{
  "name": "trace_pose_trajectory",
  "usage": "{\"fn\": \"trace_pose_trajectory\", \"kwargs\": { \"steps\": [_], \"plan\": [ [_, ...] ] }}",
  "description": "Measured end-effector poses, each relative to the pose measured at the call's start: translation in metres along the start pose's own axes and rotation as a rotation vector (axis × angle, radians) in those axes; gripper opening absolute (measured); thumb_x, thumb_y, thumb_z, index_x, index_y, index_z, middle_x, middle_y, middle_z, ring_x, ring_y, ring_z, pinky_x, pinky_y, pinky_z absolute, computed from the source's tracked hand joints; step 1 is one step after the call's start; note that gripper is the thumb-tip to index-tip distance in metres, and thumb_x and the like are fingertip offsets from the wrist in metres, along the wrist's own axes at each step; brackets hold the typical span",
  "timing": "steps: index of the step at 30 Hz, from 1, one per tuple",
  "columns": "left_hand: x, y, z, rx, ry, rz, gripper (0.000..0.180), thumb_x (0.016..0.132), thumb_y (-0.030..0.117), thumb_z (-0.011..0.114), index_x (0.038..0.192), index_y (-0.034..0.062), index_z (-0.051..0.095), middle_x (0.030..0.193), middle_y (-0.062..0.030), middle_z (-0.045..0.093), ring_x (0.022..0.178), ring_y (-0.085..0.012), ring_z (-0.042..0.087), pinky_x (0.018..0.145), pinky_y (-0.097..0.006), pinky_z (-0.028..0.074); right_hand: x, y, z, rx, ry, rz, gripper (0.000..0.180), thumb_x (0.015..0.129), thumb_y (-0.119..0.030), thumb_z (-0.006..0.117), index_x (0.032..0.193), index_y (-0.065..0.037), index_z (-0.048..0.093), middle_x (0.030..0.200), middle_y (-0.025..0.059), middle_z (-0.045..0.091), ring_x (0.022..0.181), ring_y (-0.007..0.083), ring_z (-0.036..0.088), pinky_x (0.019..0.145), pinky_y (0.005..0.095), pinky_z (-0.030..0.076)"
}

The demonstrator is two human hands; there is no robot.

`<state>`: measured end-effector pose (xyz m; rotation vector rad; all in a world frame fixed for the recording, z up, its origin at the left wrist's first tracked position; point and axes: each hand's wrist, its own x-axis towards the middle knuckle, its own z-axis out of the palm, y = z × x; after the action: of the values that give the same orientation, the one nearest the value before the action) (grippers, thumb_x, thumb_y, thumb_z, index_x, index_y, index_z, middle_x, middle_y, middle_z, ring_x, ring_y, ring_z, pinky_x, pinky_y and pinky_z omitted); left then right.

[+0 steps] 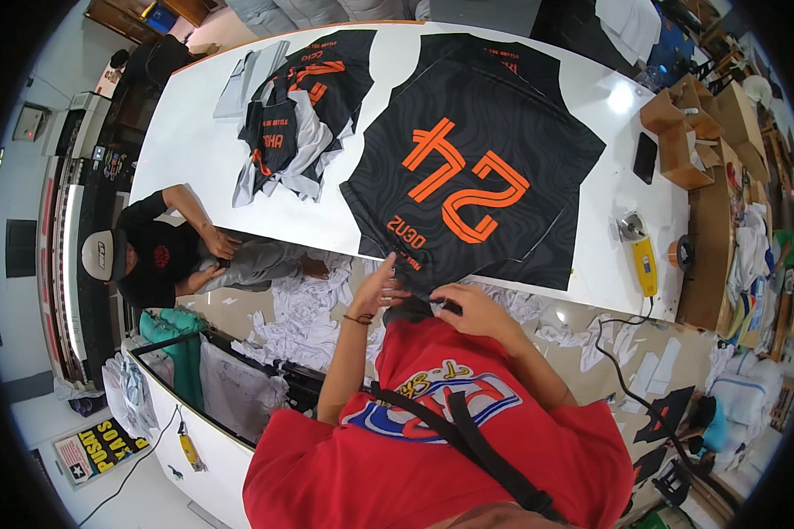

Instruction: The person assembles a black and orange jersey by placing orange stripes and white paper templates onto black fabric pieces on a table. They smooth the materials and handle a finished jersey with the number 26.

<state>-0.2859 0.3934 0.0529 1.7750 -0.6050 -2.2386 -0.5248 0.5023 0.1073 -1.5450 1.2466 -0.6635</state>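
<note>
Long white worktable (194, 150) fills my view. Spread flat on it, the large black jersey panel with orange numerals (476, 167), its near hem at the table edge. Behind it, a pile of black-and-white jersey pieces (295, 123). Yellow handheld cutter (644, 260) sits right of the panel. My left hand (381, 284), fingers extended, touches the hem; my right hand (468, 304) pinches the hem, clenched around it.

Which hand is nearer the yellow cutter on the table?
Right. The right hand grips the black jersey's near edge, on the side of the yellow cutter; the left hand is farther away.
</note>
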Motion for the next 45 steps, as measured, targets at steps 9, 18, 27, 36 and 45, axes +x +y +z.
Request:
{"fn": "trace_pose_trajectory", "kwargs": {
  "steps": [9, 18, 27, 36, 45],
  "plan": [
    [0.012, -0.023, 0.034, -0.192, -0.043, 0.615, 0.008, 0.099, 0.014, 0.062, 0.094, 0.0103, 0.057, 0.08, 0.0045, 0.059, 0.068, -0.005, 0.054, 0.064, -0.025, 0.048, 0.013, -0.002, -0.004, -0.017, 0.007, -0.102, 0.038, 0.087, -0.022, 0.071, 0.119, -0.004, 0.064, 0.119, 0.0158, 0.066, 0.108, 0.0352, 0.062, 0.096, 0.0414, 0.047],
    [-0.105, 0.051, 0.009, -0.248, -0.417, 1.002, 0.038, 0.099, 0.005, 0.055, 0.135, -0.0032, 0.048, 0.131, -0.013, 0.059, 0.12, -0.022, 0.058, 0.104, -0.039, 0.047, 0.038, -0.016, -0.01, -0.454, 0.647, -0.018, 0.093, 0.057, -0.014, 0.086, 0.142, -0.014, 0.048, 0.132, 0.0154, 0.042, 0.119, 0.0348, 0.044, 0.101, 0.0462, 0.038],
    [-0.142, 0.205, -0.12, -0.19, -0.173, 1.663, 0.052, 0.095, 0.033, 0.053, 0.135, -0.0005, 0.051, 0.136, -0.0183, 0.055, 0.124, -0.0317, 0.056, 0.11, -0.05, 0.041, 0.135, 0.021, 0.02, -0.111, 0.867, 0.028, 0.058, 0.063, -0.003, 0.07, 0.12, -0.003, 0.062, 0.114, 0.0192, 0.065, 0.11, 0.0403, 0.06, 0.095, 0.0461, 0.047],
    [-0.157, 0.337, -0.13, -0.537, -0.685, 1.33, 0.042, 0.096, 0.033, 0.062, 0.128, 0.0071, 0.062, 0.139, -0.0168, 0.056, 0.132, -0.0342, 0.049, 0.116, -0.055, 0.029, 0.229, -0.053, 0.104, 0.019, 0.41, 0.018, 0.058, 0.066, -0.015, 0.067, 0.124, -0.004, 0.065, 0.104, 0.0256, 0.067, 0.1, 0.0421, 0.065, 0.089, 0.0469, 0.052],
    [-0.134, 0.382, -0.063, -0.372, -1.17, 1.289, 0.057, 0.096, 0.042, 0.057, 0.139, 0.0041, 0.05, 0.139, -0.016, 0.054, 0.131, -0.0367, 0.049, 0.113, -0.055, 0.034, 0.177, -0.006, 0.091, 0.219, 0.623, 0.165, 0.032, 0.084, -0.016, 0.069, 0.112, -0.001, 0.066, 0.107, 0.0191, 0.065, 0.102, 0.0306, 0.064, 0.091, 0.0352, 0.049]
  ]
}}
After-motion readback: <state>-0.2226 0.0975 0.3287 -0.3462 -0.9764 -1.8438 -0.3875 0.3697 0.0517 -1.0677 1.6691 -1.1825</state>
